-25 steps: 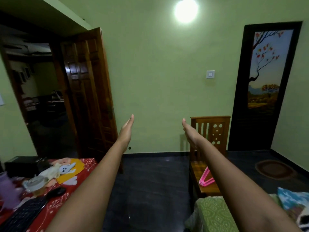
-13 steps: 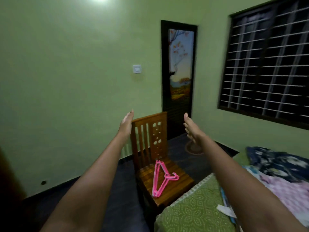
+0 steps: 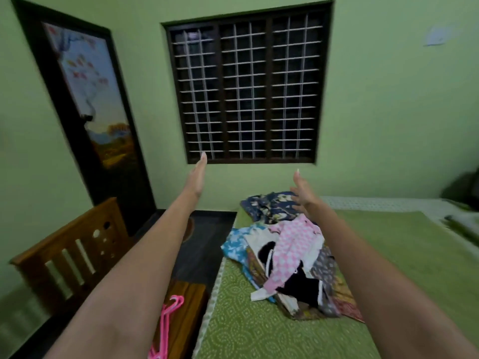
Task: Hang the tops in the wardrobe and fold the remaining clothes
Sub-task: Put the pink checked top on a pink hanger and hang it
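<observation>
The pile of clothes (image 3: 290, 257) lay on the bed (image 3: 259, 330), at 6 o'clock below the right hand (image 3: 302, 191); both hands' fingers (image 3: 201, 164) were released, grasping nothing.

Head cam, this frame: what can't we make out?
- Pile of mixed clothes on the green patterned bedspread: overlapping, so which pieces are tops is unclear.
- Pink plastic hangers on the wooden chair: cut off by the bottom edge, count unclear.
- Wardrobe: not in view.
- Dark object at the right edge: cropped and blurred.
</observation>
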Tool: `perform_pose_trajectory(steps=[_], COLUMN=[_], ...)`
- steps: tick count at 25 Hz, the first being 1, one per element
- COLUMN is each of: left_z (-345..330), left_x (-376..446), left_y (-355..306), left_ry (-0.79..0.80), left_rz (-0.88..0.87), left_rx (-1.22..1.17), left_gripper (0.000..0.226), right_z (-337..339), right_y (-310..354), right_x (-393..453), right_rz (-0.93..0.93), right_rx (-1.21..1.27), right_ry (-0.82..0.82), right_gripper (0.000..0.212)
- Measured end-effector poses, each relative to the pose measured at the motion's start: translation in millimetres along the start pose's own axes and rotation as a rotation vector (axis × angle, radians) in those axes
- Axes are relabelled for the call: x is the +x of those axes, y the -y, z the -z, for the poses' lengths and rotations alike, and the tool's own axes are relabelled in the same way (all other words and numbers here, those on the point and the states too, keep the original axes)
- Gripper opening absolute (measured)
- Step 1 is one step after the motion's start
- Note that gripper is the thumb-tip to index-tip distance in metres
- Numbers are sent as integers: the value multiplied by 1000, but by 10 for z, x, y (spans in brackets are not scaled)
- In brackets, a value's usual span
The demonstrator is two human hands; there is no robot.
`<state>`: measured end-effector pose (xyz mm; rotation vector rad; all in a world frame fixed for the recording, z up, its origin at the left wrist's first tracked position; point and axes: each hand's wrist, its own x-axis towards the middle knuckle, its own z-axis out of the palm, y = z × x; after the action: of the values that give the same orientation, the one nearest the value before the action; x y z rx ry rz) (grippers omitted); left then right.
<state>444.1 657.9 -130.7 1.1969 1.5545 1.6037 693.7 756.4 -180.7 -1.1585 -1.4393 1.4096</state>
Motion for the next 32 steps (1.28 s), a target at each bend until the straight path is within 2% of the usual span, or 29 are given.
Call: perform_pose_trajectory(steps=[7,11,16,19,22,26,28,32], left_z=[-833,-1088,-1533,-1827,-2139,-2576,-2779,-3108], left_x=[434,823,1470,1818,1975,1968,1958,1965], left_y=[602,1047,1662,2236,3013,4179,4738,5431], left_ry=[262,252,212,189,207,275,366,550], left_rz=[91,186,374,507,667,886,885,827], left_rx=[9,45,38,46,85,137,225,302], left_gripper=[63,67,70,64,36,43,47,49], right_z=[772,878,998,1031,1011,883,801,667], right_y=[-404,-842,-1399,-1857,-2548,-3619,-4127,-4773], right_x=[94,516,1442,2004,2477,2941,3194,3602], right_rz=[-97,-215,-356,-474,-599,-743,-788,-809], right_rx=[-50,-65,-56,-47,-43,-21,18,47], right_ry=[-240,-214,-134,-56,-15,20,-18,-100], right_gripper=[80,75,76,76,79,65,57,67])
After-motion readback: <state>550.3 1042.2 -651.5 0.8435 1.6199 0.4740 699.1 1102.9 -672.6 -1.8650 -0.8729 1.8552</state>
